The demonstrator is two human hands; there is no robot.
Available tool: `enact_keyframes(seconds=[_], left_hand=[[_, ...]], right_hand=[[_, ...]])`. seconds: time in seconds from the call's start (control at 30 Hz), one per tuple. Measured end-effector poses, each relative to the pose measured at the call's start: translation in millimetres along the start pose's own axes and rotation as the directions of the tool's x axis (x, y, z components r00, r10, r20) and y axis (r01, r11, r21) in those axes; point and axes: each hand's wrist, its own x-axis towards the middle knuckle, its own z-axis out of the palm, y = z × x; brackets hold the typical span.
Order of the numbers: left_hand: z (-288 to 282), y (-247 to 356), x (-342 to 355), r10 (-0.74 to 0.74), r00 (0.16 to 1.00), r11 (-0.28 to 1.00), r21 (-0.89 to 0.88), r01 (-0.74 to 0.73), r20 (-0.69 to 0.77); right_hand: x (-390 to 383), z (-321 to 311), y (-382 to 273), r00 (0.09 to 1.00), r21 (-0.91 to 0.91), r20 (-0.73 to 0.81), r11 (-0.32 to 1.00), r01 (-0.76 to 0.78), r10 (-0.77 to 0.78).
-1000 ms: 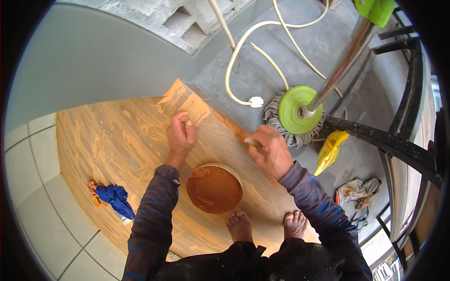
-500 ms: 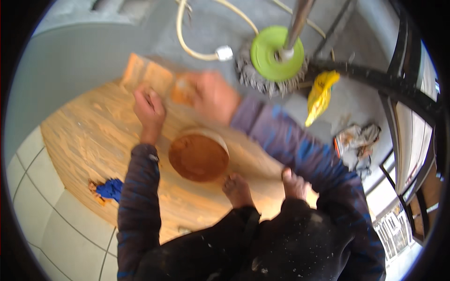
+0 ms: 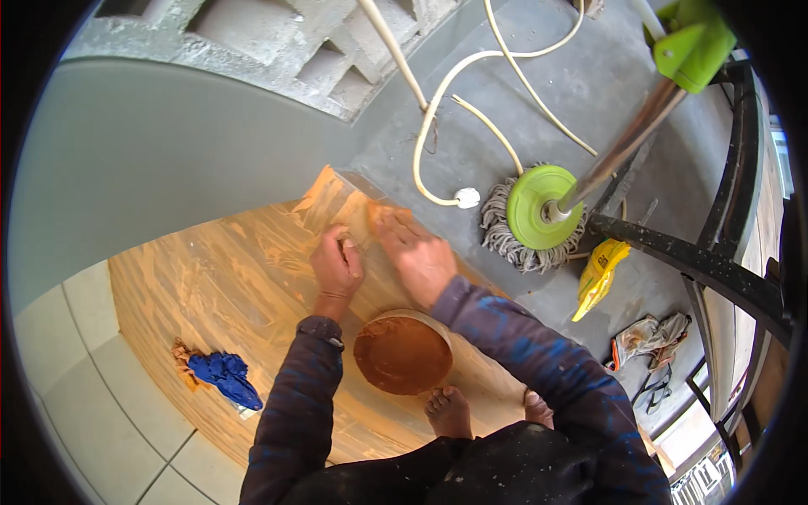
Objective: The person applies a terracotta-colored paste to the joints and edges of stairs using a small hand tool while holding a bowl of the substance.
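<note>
My left hand (image 3: 337,268) is curled closed above the streaked wooden board (image 3: 194,286); what it holds, if anything, is hidden. My right hand (image 3: 417,261), slightly blurred, grips an orange-smeared flat spreader (image 3: 378,215) by the board's far edge, just right of my left hand. A round container of reddish-brown paste (image 3: 402,358) sits below my hands, just beyond my bare feet. On the board's left part lies a crumpled blue cloth or bag (image 3: 223,374) with orange smears beside it.
A mop with a green disc head (image 3: 532,206) stands at right among cream cables (image 3: 459,59) and a white plug (image 3: 467,197). A yellow packet (image 3: 601,278), stained rags (image 3: 644,341) and a black metal frame (image 3: 715,269) are farther right. A grey wall (image 3: 168,143) borders the board.
My right hand swung leftward beside my left hand and now lies slightly lower along the orange-coated edge. The whole view tilted and shifted, then came back close to its earlier framing.
</note>
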Motion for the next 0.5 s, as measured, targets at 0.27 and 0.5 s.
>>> enact_keyframes(seconds=[0.27, 0.5], left_hand=[[9, 9, 6, 0.006, 1.0, 1.0, -0.002, -0.006, -0.017], [4, 3, 2, -0.041, 0.999, 0.999, -0.022, 0.041, -0.01]], right_hand=[[63, -5, 4, 0.998, -0.036, 0.006, 0.998, 0.058, -0.058], [-20, -47, 28, 0.997, 0.1, 0.079, 0.995, 0.004, -0.012]])
